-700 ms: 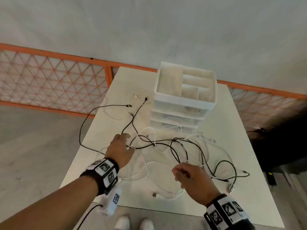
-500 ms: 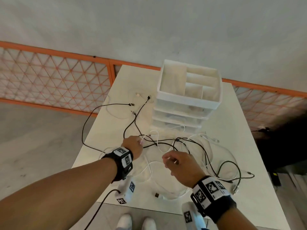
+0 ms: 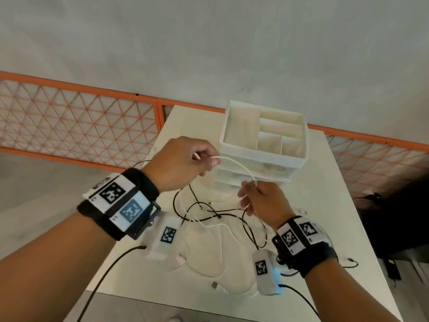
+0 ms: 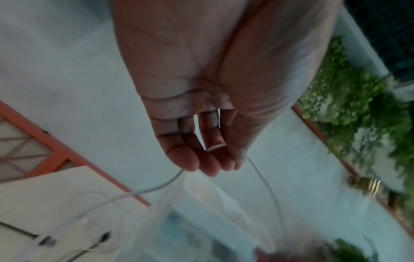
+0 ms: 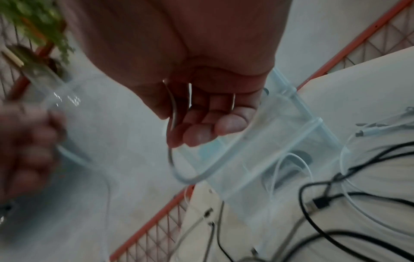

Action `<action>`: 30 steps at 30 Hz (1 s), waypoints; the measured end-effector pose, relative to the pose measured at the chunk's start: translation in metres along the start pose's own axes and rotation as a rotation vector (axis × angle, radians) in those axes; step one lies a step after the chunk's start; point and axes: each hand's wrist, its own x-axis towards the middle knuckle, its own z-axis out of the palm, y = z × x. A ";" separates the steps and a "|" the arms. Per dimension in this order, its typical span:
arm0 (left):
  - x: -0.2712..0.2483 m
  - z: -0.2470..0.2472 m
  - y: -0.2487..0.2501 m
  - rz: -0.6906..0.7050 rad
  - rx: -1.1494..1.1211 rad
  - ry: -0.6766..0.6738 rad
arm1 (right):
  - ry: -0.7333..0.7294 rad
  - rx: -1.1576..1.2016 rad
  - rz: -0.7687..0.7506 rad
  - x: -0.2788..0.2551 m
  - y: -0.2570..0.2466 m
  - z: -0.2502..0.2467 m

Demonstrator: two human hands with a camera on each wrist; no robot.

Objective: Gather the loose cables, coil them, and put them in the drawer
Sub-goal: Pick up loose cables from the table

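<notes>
Two hands share one thin white cable (image 3: 241,167): the left hand (image 3: 181,163) pinches its end, the right hand (image 3: 260,203) at four o'clock curls loosely round its run. Light and limp, it should coil best fed from that pinched end. Remaining cables tangle on the white desk (image 3: 325,182) below.

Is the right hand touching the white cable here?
Touching. In the head view the right hand pinches the white cable, which arcs across to the left hand.
</notes>
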 end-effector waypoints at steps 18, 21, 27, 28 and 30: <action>-0.005 -0.012 -0.028 -0.317 -0.469 0.126 | 0.296 -0.166 0.084 -0.029 0.024 -0.091; 0.005 -0.013 0.022 -0.104 -0.424 -0.049 | 0.274 -0.278 -0.080 -0.038 -0.005 -0.078; 0.015 0.019 0.068 0.183 -0.207 -0.120 | 0.185 -0.061 -0.394 -0.029 -0.064 -0.046; 0.015 0.017 0.069 0.194 -0.186 -0.118 | 0.229 -0.103 -0.397 -0.030 -0.065 -0.045; 0.016 0.012 0.067 0.192 -0.168 -0.104 | 0.346 -0.189 -0.389 -0.036 -0.069 -0.047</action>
